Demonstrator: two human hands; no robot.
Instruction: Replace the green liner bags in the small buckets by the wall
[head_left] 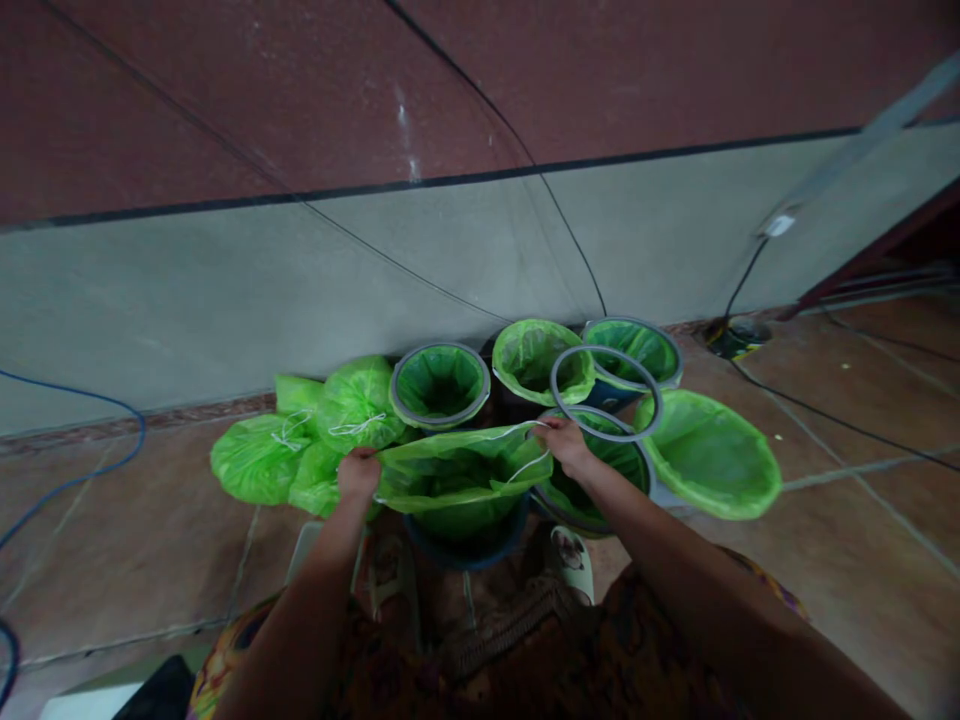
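A green drawstring garbage bag (457,470) is stretched wide at the mouth between my two hands. My left hand (358,474) is closed on the left end of its edge. At the other end, my right hand (564,442) pinches the edge near the white drawstring. Below, the bag hangs down into a dark blue bin (466,558) in front of my feet. A loose grey ring (660,408) rests across the lined bins just beyond my right hand. The bin's inside is mostly hidden by the bag.
Several green-lined bins stand by the wall, including a grey-rimmed bin (397,395) and a wide bin (712,460) at right. Tied green bags (259,460) lie at left. A blue hose (82,475) and a black cable (840,420) cross the tiled floor.
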